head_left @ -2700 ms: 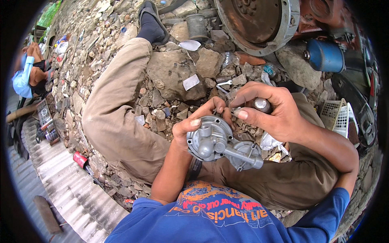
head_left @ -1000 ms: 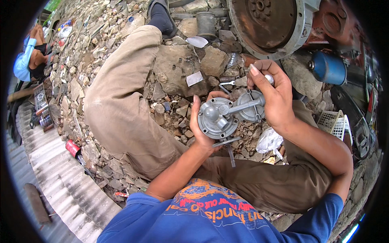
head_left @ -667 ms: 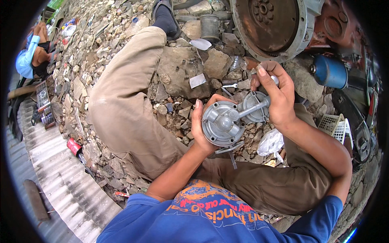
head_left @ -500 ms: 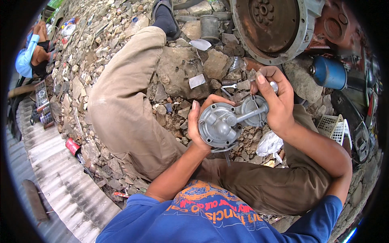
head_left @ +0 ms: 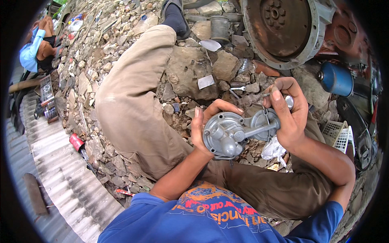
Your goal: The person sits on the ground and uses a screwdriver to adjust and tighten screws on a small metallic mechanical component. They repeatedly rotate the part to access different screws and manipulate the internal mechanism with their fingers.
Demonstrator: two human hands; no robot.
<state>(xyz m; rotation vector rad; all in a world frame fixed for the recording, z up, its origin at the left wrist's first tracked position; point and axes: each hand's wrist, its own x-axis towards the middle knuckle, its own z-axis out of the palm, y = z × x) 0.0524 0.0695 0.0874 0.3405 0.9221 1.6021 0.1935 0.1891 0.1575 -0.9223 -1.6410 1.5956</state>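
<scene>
My left hand (head_left: 198, 131) is wrapped round the left side of a grey metal housing (head_left: 227, 135), which has two round bolted sections joined by a tubular neck. Fingertips show over its top edge. My right hand (head_left: 291, 119) is closed at the smaller right section (head_left: 259, 118), pinching a slim tool with a rounded silver end (head_left: 289, 101) poking out between the fingers; the tool's tip is partly hidden. A small wrench (head_left: 238, 88) lies on the rubble beyond, and a crumpled plastic bag (head_left: 270, 153) lies below the housing.
A large engine housing (head_left: 283, 32) stands top right, beside a blue cylinder (head_left: 337, 79). A plastic crate (head_left: 333, 133) and dark parts lie right. My legs (head_left: 121, 113) rest on rubble. Corrugated sheeting (head_left: 65, 174) is left; another person (head_left: 34, 50) sits upper left.
Since the earliest frame, the housing has turned more level, its smaller section rising toward my right hand. In the last half second both hands and housing shifted slightly down, while the view shifted too.
</scene>
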